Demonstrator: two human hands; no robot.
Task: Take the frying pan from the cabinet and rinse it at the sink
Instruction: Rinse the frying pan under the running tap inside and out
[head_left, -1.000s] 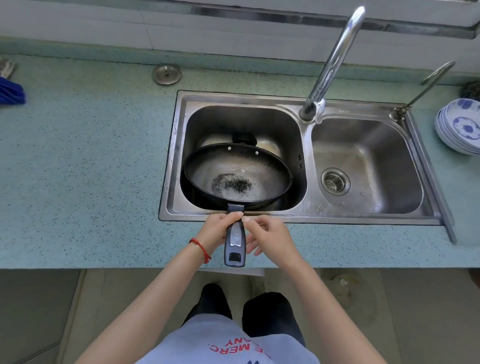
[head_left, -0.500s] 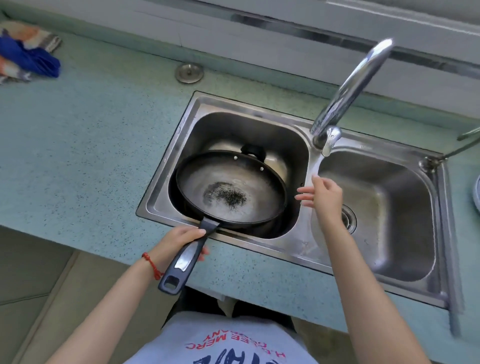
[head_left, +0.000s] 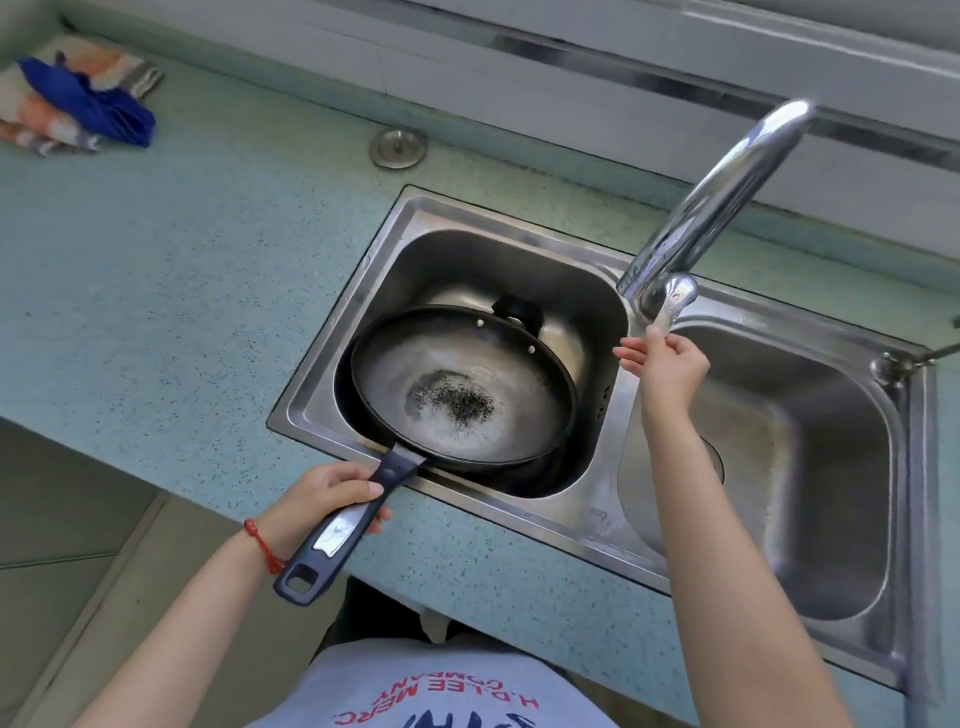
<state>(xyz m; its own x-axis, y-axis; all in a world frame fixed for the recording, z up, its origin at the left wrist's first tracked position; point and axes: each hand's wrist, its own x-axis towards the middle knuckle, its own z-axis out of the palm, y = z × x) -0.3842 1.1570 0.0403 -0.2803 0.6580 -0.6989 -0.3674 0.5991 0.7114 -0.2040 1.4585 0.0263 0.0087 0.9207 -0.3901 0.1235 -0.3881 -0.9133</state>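
Note:
A black frying pan (head_left: 462, 395) with a dark burnt patch in its middle sits tilted over the left basin of the steel double sink (head_left: 332, 332). My left hand (head_left: 322, 499) is closed around the pan's black and silver handle, which sticks out over the counter edge. My right hand (head_left: 662, 364) has its fingers around the lever of the chrome tap (head_left: 675, 296), whose spout (head_left: 727, 192) arcs up to the right. No water is visible from the spout.
A black drain stopper (head_left: 519, 312) lies in the left basin behind the pan. The right basin (head_left: 810, 467) has an open drain. A metal cap (head_left: 397, 148) and folded cloths (head_left: 78, 104) lie on the speckled teal counter (head_left: 156, 291). A second thin tap (head_left: 904, 364) stands at right.
My right hand left the pan handle, crossed over the sink divider and rose to grip the tap lever. My left hand kept hold of the pan, whose handle now points down-left.

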